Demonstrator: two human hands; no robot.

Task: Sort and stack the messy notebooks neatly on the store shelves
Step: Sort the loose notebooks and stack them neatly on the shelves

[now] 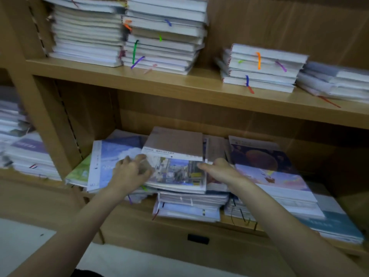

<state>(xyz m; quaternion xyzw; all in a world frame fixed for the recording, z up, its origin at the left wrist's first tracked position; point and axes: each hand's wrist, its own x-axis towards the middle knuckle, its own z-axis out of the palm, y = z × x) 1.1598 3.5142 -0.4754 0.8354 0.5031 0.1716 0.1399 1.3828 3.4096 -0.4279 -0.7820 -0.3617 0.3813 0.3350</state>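
On the lower shelf (199,220) lies a messy heap of notebooks. A notebook with a street-scene cover (179,172) tops the middle pile, and a brown-covered notebook (175,141) lies on its far part. My left hand (130,172) has curled fingers on the left edge of the street-scene notebook. My right hand (217,168) presses against its right edge, fingers fairly straight. A blue sky-cover notebook (111,156) lies askew to the left, and a purple balloon-cover notebook (265,162) to the right. The image is blurred.
The upper shelf (179,80) carries two tall white stacks (127,31) with coloured ribbon markers, a shorter stack (261,68) and a flat pile (335,82) at the right. More notebooks (22,144) fill the bay at the left. A wooden upright (40,108) separates the bays.
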